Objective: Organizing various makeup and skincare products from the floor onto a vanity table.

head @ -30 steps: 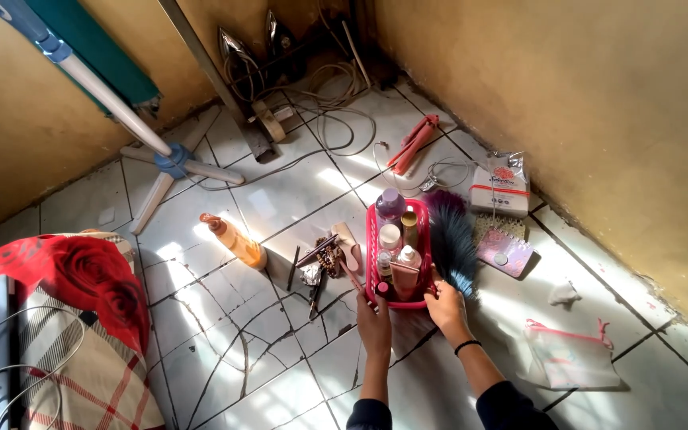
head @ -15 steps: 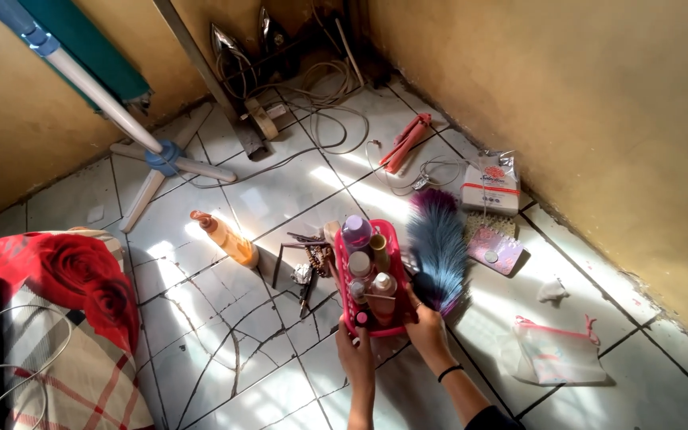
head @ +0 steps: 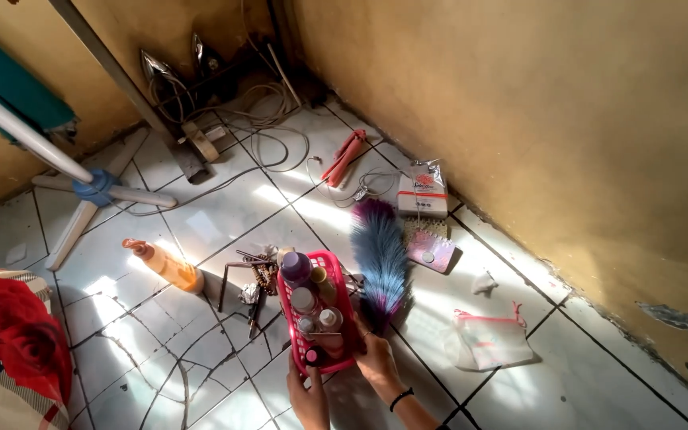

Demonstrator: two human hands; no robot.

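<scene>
A pink plastic basket (head: 344, 301) with several small bottles standing in it is held near the floor between both my hands. My left hand (head: 310, 398) grips its near left corner. My right hand (head: 377, 358) grips its near right side. A fluffy blue and purple duster (head: 380, 259) lies on the tiles just right of the basket, touching or close to my right hand. Left of the basket lie small dark items, a comb and beads (head: 258, 279).
An orange pump bottle (head: 165, 265) lies on the cracked white tiles to the left. A clear pouch with pink trim (head: 489, 341), a pink notebook (head: 430, 249), a white packet (head: 424, 193), a pink hair tool (head: 343, 157), cables, and a fan stand (head: 93, 193) surround the spot. Yellow walls close the corner.
The basket has come off its earlier spot and moved left and toward me, both hands still on it. The view has shifted right; the rose-patterned cloth is now mostly out of frame.
</scene>
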